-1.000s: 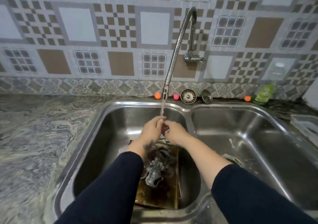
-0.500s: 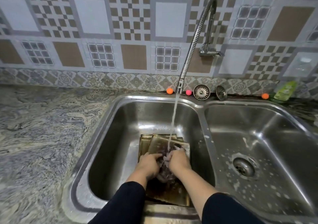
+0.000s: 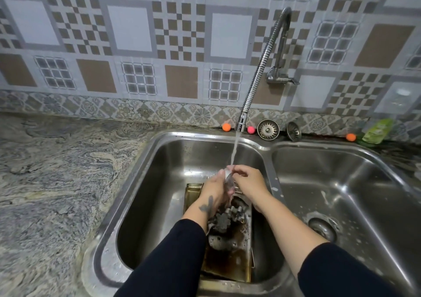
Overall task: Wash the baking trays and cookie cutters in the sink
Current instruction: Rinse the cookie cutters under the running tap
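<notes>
Both hands (image 3: pixel 234 182) pinch cutter (image 3: pixel 229 179) mid-basin, walls apart.

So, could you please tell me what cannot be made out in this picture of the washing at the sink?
Head view only:
- The item between the left hand and right hand: blurred and covered by fingers and the water stream; its shape is unclear.
- The baking trays in the left basin: largely hidden by the arms and the cookie cutters; their number is unclear.
- The green bottle: label too blurred to read.

Cutters (image 3: pixel 227 219) on tray (image 3: pixel 227 264) — probably stacked — in left basin (image 3: pixel 159 182).
</notes>
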### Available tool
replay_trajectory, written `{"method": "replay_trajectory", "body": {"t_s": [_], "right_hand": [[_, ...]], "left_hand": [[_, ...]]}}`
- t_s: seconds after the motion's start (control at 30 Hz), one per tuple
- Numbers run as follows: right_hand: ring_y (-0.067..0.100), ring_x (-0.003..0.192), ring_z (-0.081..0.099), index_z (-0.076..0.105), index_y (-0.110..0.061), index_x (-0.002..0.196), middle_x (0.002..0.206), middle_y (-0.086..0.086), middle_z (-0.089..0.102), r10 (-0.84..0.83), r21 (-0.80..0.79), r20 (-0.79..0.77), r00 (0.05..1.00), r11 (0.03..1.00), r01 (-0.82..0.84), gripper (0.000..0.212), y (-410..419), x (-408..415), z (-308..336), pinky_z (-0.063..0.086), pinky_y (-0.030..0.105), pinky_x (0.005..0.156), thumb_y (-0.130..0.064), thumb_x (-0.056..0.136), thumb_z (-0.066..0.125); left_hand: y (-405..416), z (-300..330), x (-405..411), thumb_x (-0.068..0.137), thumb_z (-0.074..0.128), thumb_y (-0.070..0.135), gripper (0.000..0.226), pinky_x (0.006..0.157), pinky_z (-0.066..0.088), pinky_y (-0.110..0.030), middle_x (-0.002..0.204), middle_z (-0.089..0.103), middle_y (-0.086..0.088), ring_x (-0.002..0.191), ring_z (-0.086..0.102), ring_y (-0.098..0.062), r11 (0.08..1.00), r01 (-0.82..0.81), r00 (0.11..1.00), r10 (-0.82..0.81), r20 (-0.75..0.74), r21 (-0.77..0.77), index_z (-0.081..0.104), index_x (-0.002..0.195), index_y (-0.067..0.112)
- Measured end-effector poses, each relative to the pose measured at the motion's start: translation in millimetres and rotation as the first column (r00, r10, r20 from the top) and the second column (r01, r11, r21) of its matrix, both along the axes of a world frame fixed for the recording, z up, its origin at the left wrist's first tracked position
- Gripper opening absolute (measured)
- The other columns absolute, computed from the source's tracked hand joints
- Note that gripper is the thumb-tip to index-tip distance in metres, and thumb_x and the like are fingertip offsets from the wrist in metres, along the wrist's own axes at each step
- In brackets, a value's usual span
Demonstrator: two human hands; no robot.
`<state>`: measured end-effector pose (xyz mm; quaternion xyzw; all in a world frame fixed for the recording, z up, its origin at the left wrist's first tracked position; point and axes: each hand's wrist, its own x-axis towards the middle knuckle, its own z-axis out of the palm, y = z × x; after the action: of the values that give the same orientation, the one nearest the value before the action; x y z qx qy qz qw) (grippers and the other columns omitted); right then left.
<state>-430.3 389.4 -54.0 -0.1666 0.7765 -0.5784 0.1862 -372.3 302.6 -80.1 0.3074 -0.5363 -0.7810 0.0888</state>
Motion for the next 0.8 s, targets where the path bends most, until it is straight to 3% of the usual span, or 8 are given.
{"method": "replay_trajectory", "body": {"t_s": [0.13, 0.23, 0.3, 0.43, 0.5, 0.57, 0.67, 0.8], "right_hand": [[0.016, 0.078, 0.059, 0.067, -0.013, 0.108, 0.095, 0.001, 0.067, 0.038, -0.089, 0.078, 0.996, 0.996, -0.031, 0.018, 2, -1, -2, 0.051, 0.015, 0.054, -0.010, 0.092, 0.060], [0.016, 0.081, 0.060, 0.068, -0.015, 0.101, 0.097, 0.002, 0.067, 0.046, -0.073, 0.108, 0.993, 0.997, -0.038, 0.013, -4, -10, -6, 0.052, 0.026, 0.061, -0.012, 0.090, 0.061], [0.017, 0.082, 0.061, 0.067, -0.020, 0.093, 0.100, 0.004, 0.066, 0.070, -0.023, 0.103, 0.992, 0.997, -0.068, 0.008, -9, -13, -10, 0.050, 0.026, 0.060, -0.016, 0.090, 0.061], [0.026, 0.054, 0.063, 0.064, -0.020, 0.085, 0.087, 0.007, 0.069, 0.082, 0.054, 0.051, 0.995, 0.995, -0.085, 0.004, -13, -9, -18, 0.056, 0.039, 0.059, -0.019, 0.085, 0.068], [0.028, 0.056, 0.064, 0.065, -0.017, 0.083, 0.083, 0.008, 0.069, 0.070, 0.029, 0.061, 0.996, 0.997, -0.072, 0.005, -13, -7, -17, 0.057, 0.045, 0.064, -0.014, 0.085, 0.068], [0.026, 0.073, 0.066, 0.067, -0.020, 0.082, 0.090, 0.009, 0.069, 0.028, -0.001, 0.084, 0.996, 1.000, -0.028, 0.012, -14, -8, -16, 0.056, 0.041, 0.073, -0.012, 0.089, 0.062], [0.017, 0.081, 0.062, 0.069, -0.023, 0.095, 0.093, 0.000, 0.068, 0.004, 0.025, 0.117, 0.993, 1.000, -0.007, 0.026, -12, -12, -18, 0.054, 0.033, 0.076, -0.013, 0.097, 0.045], [0.014, 0.077, 0.066, 0.064, -0.011, 0.114, 0.093, 0.006, 0.070, 0.048, 0.020, 0.205, 0.978, 0.998, -0.053, 0.026, 0, -10, -21, 0.055, 0.023, 0.074, -0.003, 0.094, 0.050]], "left_hand": [[2, -6, -5, 0.103, 0.039, 0.030, 0.035, 0.082, 0.053, -0.033, 0.083, 0.067, -0.011, 0.075, 0.063, -0.017, 0.999, -0.033, 0.999, 0.033, -0.023, -0.019, 0.066, 0.105, 0.007], [5, 0, -3, 0.102, 0.044, 0.014, 0.022, 0.067, 0.057, -0.022, 0.098, 0.065, -0.013, 0.085, 0.064, -0.017, 0.984, -0.061, 0.997, 0.066, -0.030, 0.165, 0.063, 0.106, 0.004], [4, 0, -4, 0.100, 0.044, 0.005, 0.018, 0.058, 0.056, -0.019, 0.092, 0.063, -0.011, 0.081, 0.062, -0.017, 0.977, -0.077, 0.996, 0.083, -0.027, 0.200, 0.061, 0.101, 0.004], [-1, 0, -2, 0.098, 0.039, -0.001, 0.026, 0.043, 0.043, -0.019, 0.062, 0.057, -0.008, 0.047, 0.050, -0.012, 0.992, -0.079, 0.993, 0.070, 0.095, 0.103, 0.060, 0.112, -0.004], [-1, 0, 6, 0.100, 0.040, 0.003, 0.024, 0.055, 0.045, -0.023, 0.071, 0.059, -0.011, 0.056, 0.053, -0.015, 0.994, -0.072, 0.995, 0.066, 0.079, 0.085, 0.060, 0.113, 0.000], [-3, -5, 13, 0.098, 0.050, 0.006, 0.022, 0.070, 0.051, -0.029, 0.087, 0.066, -0.013, 0.074, 0.062, -0.020, 0.998, -0.055, 0.997, 0.055, 0.051, -0.004, 0.060, 0.117, 0.009], [-4, -10, 20, 0.085, 0.070, 0.009, 0.053, 0.096, 0.051, -0.034, 0.119, 0.064, -0.009, 0.106, 0.063, -0.021, 0.968, -0.067, 0.997, 0.076, 0.027, -0.244, 0.052, 0.135, 0.012], [-2, -13, 24, 0.077, 0.077, 0.002, 0.061, 0.087, 0.049, -0.014, 0.118, 0.065, -0.001, 0.102, 0.060, -0.009, 0.897, -0.049, 0.998, 0.065, 0.022, -0.439, 0.054, 0.132, 0.008]]}}
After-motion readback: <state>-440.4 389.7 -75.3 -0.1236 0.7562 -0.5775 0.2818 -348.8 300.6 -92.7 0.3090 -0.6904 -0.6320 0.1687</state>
